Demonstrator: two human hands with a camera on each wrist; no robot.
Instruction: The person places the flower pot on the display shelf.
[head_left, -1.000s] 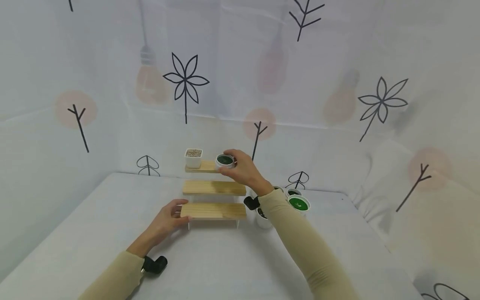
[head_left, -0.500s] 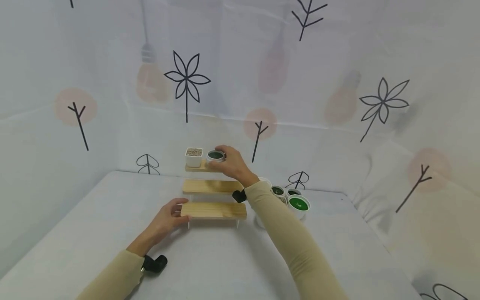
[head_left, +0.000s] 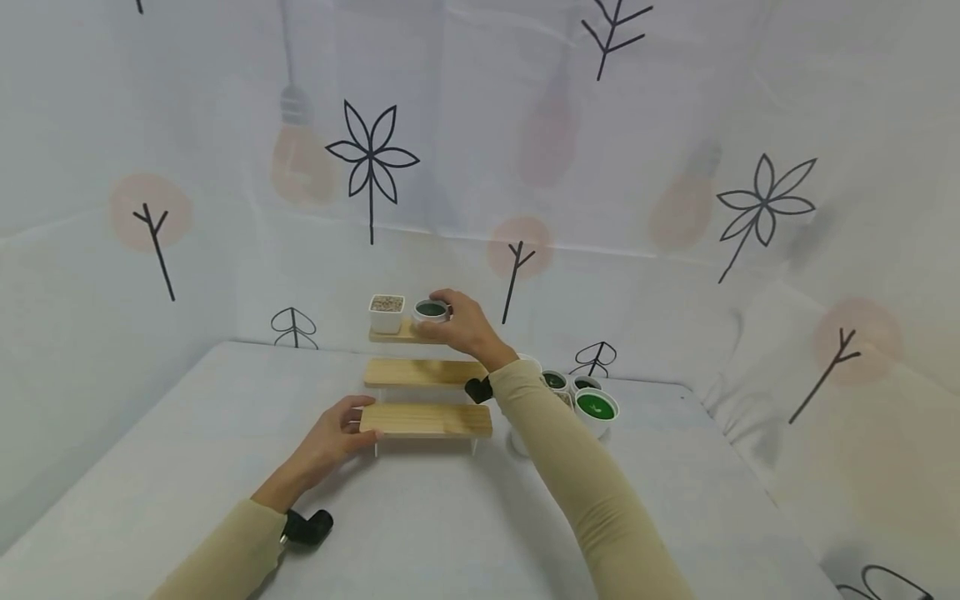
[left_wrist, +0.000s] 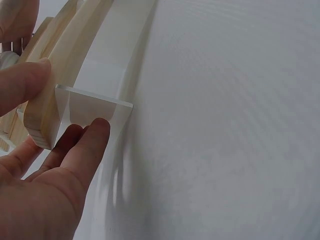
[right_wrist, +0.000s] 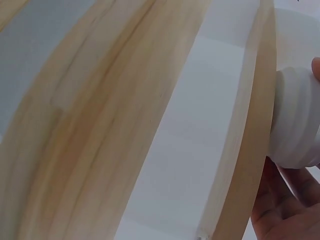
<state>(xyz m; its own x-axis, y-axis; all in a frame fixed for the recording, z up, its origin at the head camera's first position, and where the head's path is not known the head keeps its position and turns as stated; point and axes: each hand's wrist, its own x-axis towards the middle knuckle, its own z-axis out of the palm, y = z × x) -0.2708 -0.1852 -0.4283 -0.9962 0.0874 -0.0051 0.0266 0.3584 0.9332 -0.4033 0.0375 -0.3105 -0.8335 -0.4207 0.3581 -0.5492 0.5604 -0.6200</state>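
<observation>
A three-tiered stand with wooden boards (head_left: pixel 425 421) and clear legs stands at the middle of the table. My left hand (head_left: pixel 330 442) grips the left end of its lowest board; in the left wrist view the thumb (left_wrist: pixel 25 82) lies on the wood and the fingers reach the clear leg (left_wrist: pixel 92 102). Up at the top board (head_left: pixel 401 337), my right hand (head_left: pixel 467 325) holds a round white pot (head_left: pixel 431 313) with a dark green top. Its base meets the board in the right wrist view, where the pot (right_wrist: pixel 297 120) shows ridged sides. Left of it sits a square white pot (head_left: pixel 387 315) with pebbly filling.
Several more white pots stand right of the stand, partly behind my right sleeve (head_left: pixel 585 467); one has a bright green top (head_left: pixel 597 406). White cloth (head_left: pixel 420 533) covers the table. A patterned backdrop (head_left: pixel 480 192) rises behind and at both sides.
My right hand has carried the round pot left along the top board, closer to the square pot, then stayed there over the last half second. The left hand has kept its grip.
</observation>
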